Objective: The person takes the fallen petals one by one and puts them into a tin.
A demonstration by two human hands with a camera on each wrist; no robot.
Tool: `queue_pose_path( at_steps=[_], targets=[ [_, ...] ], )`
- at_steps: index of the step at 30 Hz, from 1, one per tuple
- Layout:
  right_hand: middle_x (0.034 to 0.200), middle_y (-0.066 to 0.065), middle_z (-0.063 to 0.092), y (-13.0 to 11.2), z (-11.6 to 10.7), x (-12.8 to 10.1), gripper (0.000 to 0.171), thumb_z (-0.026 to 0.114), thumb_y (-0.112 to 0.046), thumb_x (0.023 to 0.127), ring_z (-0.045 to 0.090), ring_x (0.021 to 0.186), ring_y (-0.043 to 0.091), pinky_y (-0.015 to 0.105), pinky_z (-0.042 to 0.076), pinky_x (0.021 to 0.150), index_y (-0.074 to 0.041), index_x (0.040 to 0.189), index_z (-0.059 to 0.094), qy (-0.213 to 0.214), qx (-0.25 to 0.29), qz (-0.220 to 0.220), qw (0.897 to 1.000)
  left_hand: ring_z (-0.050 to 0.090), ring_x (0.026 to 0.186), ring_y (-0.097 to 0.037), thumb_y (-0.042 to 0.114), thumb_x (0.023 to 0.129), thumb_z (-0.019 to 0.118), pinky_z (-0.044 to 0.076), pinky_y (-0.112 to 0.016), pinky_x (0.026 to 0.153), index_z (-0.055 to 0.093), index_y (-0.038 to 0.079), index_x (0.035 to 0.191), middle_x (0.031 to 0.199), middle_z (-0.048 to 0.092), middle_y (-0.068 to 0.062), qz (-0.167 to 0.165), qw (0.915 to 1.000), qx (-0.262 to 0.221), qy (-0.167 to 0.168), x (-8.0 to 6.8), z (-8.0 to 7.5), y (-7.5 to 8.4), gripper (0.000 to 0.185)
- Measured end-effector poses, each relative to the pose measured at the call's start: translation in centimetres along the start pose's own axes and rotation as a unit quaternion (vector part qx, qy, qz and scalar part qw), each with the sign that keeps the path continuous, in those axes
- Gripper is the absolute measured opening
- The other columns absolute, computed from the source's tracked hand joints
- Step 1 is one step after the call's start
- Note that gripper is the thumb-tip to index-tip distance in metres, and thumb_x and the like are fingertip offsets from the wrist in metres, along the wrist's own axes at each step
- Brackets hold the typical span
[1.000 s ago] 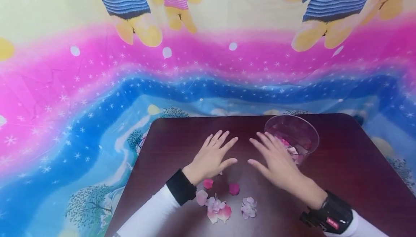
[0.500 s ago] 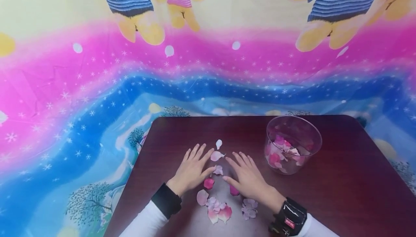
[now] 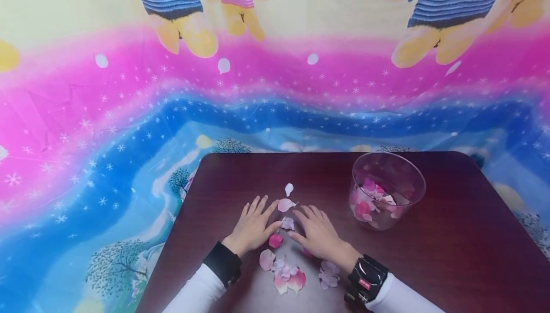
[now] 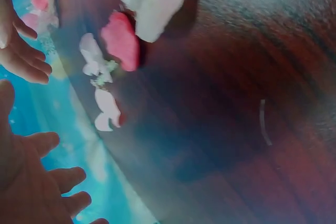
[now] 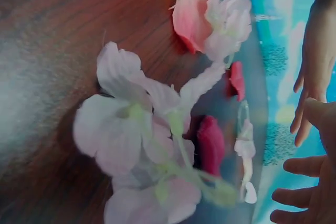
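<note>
My left hand [image 3: 251, 227] is spread palm down, fingers pointing forward, left of a line of loose petals. Opposite it, my right hand [image 3: 320, 236] is spread the same way, holding nothing. Between the hands lie a pale pink petal [image 3: 285, 204], a small lilac flower [image 3: 287, 223] and a deep pink petal [image 3: 276, 241]. A white petal [image 3: 289, 189] lies beyond the fingertips. Another magenta petal [image 5: 211, 145] is mostly hidden by the right hand in the head view. Nearer me are pink-and-white petals [image 3: 296, 282] and a pale lilac flower cluster [image 3: 329, 275].
A clear round bowl [image 3: 388, 217] holding several pink and white petals stands at the back right of the dark wooden table [image 3: 455, 255]. Behind the table hangs a colourful printed cloth [image 3: 275, 84].
Both hands have come back toward me and lower, uncovering the far petals and the bowl. In the last half second, the right hand has shifted slightly left; both hands stay spread.
</note>
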State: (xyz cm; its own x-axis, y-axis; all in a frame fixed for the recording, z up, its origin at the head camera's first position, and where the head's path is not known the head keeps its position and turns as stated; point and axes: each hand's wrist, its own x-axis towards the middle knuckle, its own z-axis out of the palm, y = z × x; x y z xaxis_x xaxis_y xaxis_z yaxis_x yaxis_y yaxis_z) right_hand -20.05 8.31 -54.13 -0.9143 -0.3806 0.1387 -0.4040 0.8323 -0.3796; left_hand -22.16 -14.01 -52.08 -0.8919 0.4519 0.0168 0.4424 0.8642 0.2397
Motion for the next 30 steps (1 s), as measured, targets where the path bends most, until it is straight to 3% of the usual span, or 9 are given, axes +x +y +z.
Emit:
queue_pose_path(
  at_steps=[6, 13, 18, 21, 30],
  targets=[
    [0.126, 0.016, 0.065, -0.4, 1.6, 1.6, 0.052, 0.075, -0.038, 0.089, 0.06, 0.118, 0.037, 0.055, 0.051, 0.095, -0.006, 0.128, 0.066, 0.022, -0.008, -0.03, 0.999, 0.032, 0.15, -0.046, 0.053, 0.101, 0.049, 0.027, -0.067, 0.118, 0.044, 0.016, 0.154, 0.158, 0.041, -0.023, -0.032, 0.9992, -0.013, -0.019, 0.2, 1.1, -1.1, 0.065],
    [0.107, 0.011, 0.071, -1.1, 2.6, 2.9, 0.037, 0.081, -0.029, 0.084, 0.066, 0.096, 0.032, 0.047, 0.054, 0.081, -0.008, 0.113, 0.07, 0.011, -0.065, -0.029, 0.997, 0.032, 0.151, -0.044, 0.054, 0.102, 0.045, 0.028, -0.065, 0.118, 0.044, 0.017, 0.154, 0.159, 0.041, -0.021, -0.051, 0.997, -0.016, -0.055, -0.2, 1.9, -1.3, 0.064],
    [0.089, 0.004, 0.072, -1.5, 2.8, 3.5, 0.013, 0.077, -0.022, 0.087, 0.07, 0.082, 0.026, 0.043, 0.053, 0.072, -0.013, 0.087, 0.068, 0.023, -0.086, -0.028, 0.996, 0.032, 0.15, -0.045, 0.055, 0.102, 0.045, 0.029, -0.065, 0.118, 0.044, 0.017, 0.154, 0.159, 0.04, -0.021, -0.041, 0.9971, -0.025, -0.059, -0.3, 2.2, -1.0, 0.064],
    [0.076, 0.001, 0.071, -1.5, 3.0, 3.7, 0.018, 0.074, -0.018, 0.087, 0.068, 0.071, 0.023, 0.04, 0.05, 0.065, -0.015, 0.073, 0.063, 0.04, -0.088, -0.033, 0.995, 0.033, 0.149, -0.046, 0.052, 0.102, 0.047, 0.029, -0.067, 0.117, 0.045, 0.016, 0.153, 0.159, 0.041, -0.022, -0.028, 0.998, -0.029, -0.049, -0.3, 2.1, -0.6, 0.063],
    [0.066, -0.001, 0.067, -1.5, 3.3, 3.8, 0.021, 0.074, -0.015, 0.082, 0.065, 0.06, 0.02, 0.039, 0.05, 0.057, -0.016, 0.067, 0.06, 0.056, -0.099, -0.045, 0.993, 0.035, 0.148, -0.046, 0.052, 0.103, 0.047, 0.032, -0.067, 0.115, 0.045, 0.014, 0.153, 0.158, 0.042, -0.021, 0.004, 0.9989, -0.023, -0.041, -0.7, 2.0, 0.3, 0.063]
  ],
)
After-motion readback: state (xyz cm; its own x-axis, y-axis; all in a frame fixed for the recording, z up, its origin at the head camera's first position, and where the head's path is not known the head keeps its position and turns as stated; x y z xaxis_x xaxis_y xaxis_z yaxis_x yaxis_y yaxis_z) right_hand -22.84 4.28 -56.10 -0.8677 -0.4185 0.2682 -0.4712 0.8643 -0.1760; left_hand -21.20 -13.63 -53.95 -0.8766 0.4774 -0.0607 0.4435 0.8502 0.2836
